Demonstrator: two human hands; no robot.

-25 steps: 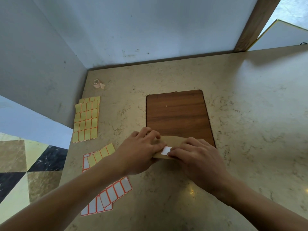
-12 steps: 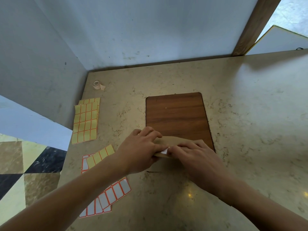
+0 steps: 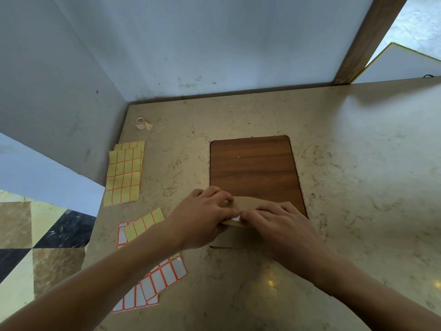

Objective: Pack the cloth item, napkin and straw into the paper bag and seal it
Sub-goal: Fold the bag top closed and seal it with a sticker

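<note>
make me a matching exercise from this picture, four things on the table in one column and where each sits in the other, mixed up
Things:
1. small roll of pale tape
2. full sheet of yellow labels with orange borders
3. dark brown wooden board
4. folded brown paper bag

Places:
A. set in the middle of the beige marble table
B. under both hands, left hand and right hand
C. far left corner, near the wall
D. along the left edge, between the tape and the loose label strips

Pairs: 1-C, 2-D, 3-A, 4-B
</note>
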